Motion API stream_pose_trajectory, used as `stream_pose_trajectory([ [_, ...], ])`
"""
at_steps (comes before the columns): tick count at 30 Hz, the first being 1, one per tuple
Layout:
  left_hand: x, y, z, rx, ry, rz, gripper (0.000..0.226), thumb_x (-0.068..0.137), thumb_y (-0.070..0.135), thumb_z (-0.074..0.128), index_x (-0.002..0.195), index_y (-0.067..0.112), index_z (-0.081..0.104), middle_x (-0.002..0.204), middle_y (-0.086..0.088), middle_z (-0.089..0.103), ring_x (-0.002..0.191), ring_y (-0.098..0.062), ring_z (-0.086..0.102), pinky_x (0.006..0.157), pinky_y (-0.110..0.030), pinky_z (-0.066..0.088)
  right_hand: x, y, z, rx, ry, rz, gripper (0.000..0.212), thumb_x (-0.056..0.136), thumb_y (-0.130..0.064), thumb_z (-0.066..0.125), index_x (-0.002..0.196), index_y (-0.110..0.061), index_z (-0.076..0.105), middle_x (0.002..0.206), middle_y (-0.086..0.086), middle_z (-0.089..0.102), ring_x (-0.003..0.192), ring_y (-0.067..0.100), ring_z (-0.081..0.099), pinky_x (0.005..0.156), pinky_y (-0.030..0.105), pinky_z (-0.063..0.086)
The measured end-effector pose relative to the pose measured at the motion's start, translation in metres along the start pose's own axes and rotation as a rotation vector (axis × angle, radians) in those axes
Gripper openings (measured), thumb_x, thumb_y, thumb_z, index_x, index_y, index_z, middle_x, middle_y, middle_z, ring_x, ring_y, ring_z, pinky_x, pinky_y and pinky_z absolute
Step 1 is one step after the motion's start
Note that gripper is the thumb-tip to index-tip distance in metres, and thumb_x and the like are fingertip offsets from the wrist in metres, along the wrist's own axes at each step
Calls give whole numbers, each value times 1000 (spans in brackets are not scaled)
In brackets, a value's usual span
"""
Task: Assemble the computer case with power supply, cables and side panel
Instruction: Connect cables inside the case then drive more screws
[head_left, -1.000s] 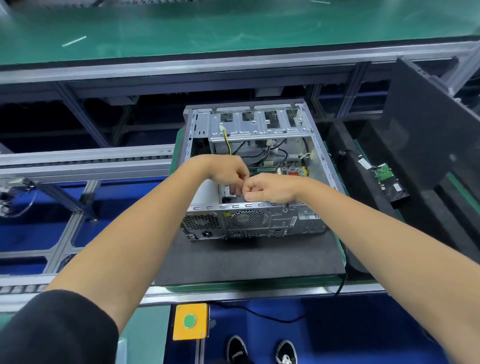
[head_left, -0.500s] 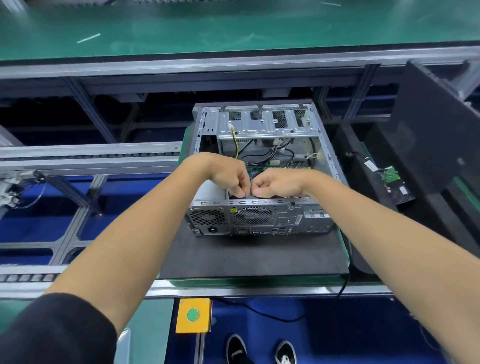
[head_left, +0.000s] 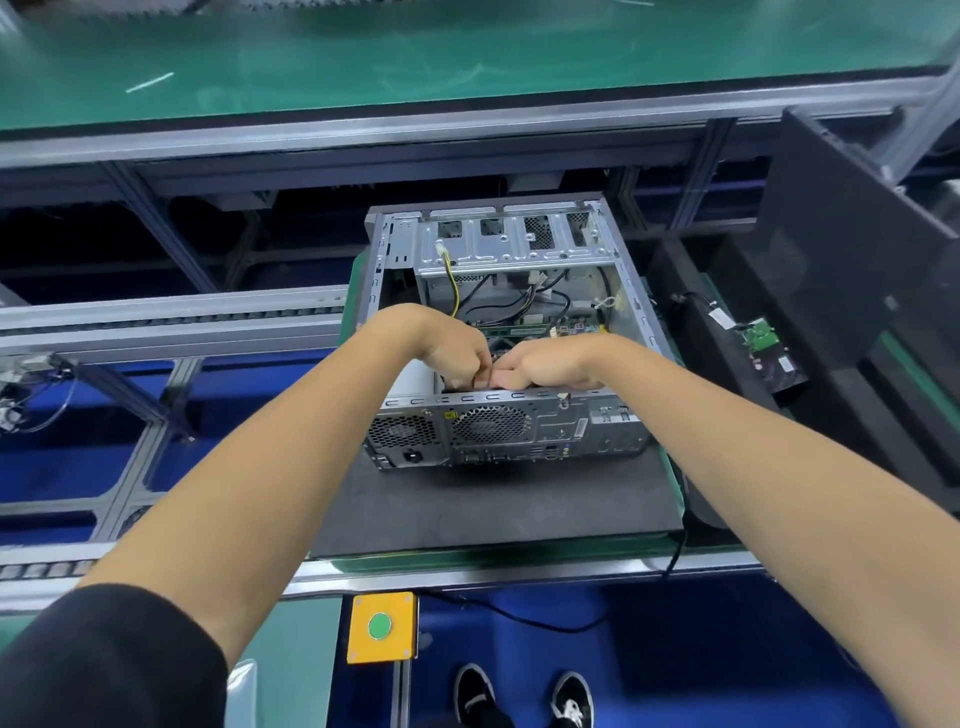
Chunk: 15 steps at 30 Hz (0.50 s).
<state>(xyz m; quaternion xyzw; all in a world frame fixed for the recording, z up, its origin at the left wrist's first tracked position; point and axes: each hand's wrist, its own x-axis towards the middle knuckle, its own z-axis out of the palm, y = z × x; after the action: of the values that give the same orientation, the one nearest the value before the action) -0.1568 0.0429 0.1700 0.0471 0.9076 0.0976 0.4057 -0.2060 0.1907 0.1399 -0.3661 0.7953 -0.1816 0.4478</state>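
Both my hands have edged closer, knuckles touching, at frame centre. Left hand (head_left: 453, 354) and right hand (head_left: 545, 365) curl inside the open computer case (head_left: 498, 426); contents hidden. Seat connectors squarely, gently.

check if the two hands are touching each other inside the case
Touching. The head view shows the left hand and right hand meeting fingertip to fingertip, no gap, just above the computer case rear edge.

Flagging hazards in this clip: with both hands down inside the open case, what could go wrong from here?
1. The left hand and right hand work against the open silver metal computer case's rear rim; its edge could scrape knuckles.
2. Loose black and yellow cables just behind the hands could snag.
3. What the curled fingers hold is hidden.
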Motion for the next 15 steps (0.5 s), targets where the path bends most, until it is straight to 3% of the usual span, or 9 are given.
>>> stream_pose_trajectory([
  [3, 0, 0, 2, 48, 4, 0, 27, 81, -5, 41, 84, 15, 59, 77, 3, 51, 72, -17, 43, 70, -31, 37, 2, 2, 0, 21, -11, 18, 28, 108, -16, 36, 85, -20, 53, 92, -9, 49, 89, 12, 44, 90, 33, 34],
  [6, 0, 0, 3, 81, 7, 0, 26, 78, -7, 37, 73, 14, 52, 69, 2, 46, 68, -19, 36, 62, -30, 32, 6, 6, 1, 27, 4, 24, 29, 108, -19, 38, 81, -22, 48, 86, -13, 42, 79, 6, 41, 88, 28, 30],
  [10, 0, -3, 4, 26, 33, 9, 25, 81, -5, 42, 85, 13, 60, 74, 4, 52, 69, -16, 43, 68, -30, 37, 6, 7, -1, 2, 12, 24, 28, 108, -30, 38, 82, -32, 48, 97, -16, 47, 91, 2, 44, 94, 30, 32],
  [11, 1, -4, 4, 12, 39, 17, 24, 81, -4, 43, 83, 14, 60, 73, 4, 53, 69, -15, 44, 68, -30, 38, 7, 8, -2, -4, 7, 33, 26, 108, -31, 38, 88, -29, 54, 105, -13, 50, 97, 5, 46, 96, 32, 31],
  [13, 2, -5, 4, 1, 54, 28, 23, 81, -3, 44, 78, 15, 58, 71, 4, 52, 68, -17, 44, 68, -30, 38, 6, 7, -1, 11, -16, 40, 29, 108, -32, 39, 119, -16, 61, 132, -3, 53, 120, 12, 47, 103, 32, 31],
  [15, 3, -5, 5, -26, 74, 37, 20, 80, -2, 46, 74, 15, 56, 68, 3, 50, 67, -18, 41, 68, -31, 36, 5, 4, -1, 22, -25, 58, 43, 108, -34, 39, 141, -9, 50, 154, 3, 40, 142, 20, 35, 114, 35, 28],
])
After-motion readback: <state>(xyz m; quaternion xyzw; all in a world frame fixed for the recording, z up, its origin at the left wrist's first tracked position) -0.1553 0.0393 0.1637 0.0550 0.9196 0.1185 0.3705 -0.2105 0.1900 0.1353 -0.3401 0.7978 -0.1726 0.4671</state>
